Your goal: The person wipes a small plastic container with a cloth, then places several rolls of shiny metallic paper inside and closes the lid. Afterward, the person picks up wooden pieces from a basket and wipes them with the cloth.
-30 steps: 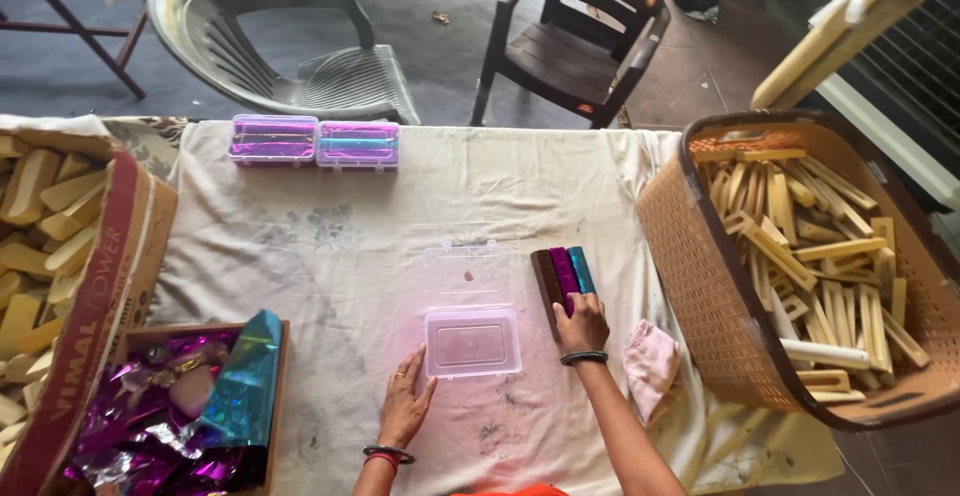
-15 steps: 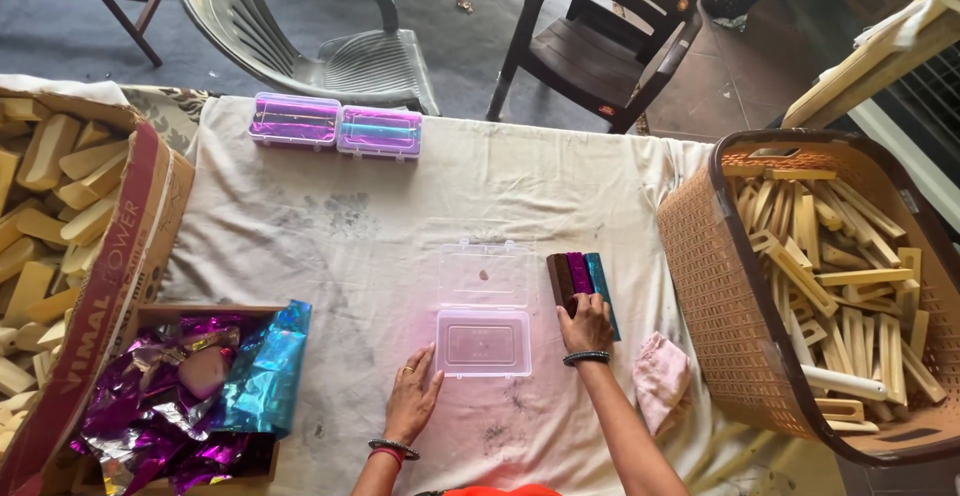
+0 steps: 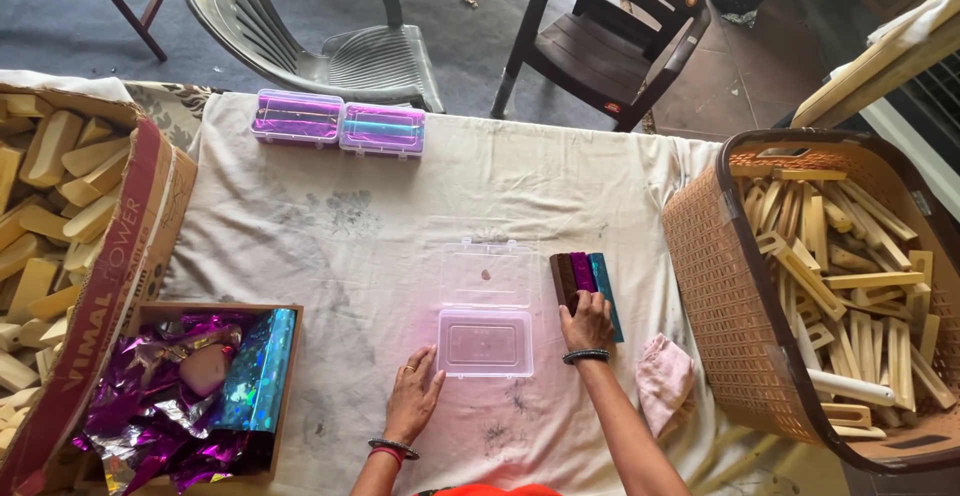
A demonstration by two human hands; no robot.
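On the cloth-covered bench [image 3: 400, 236], your right hand [image 3: 587, 321] rests on the foil-wrapped bars [image 3: 584, 278], fingers pressed together over their near ends, seemingly to gather them; the bars lie side by side, long axes pointing away from you; your left hand [image 3: 412, 396] lies flat, fingers loosely spread, just beside the open clear box [image 3: 485, 341], likely steadying it.

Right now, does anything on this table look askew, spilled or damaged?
Nothing is spilled or broken. The white cloth carries dark smudges. The open clear box lies square beside the foil-wrapped bars under the right hand; the left hand rests flat.
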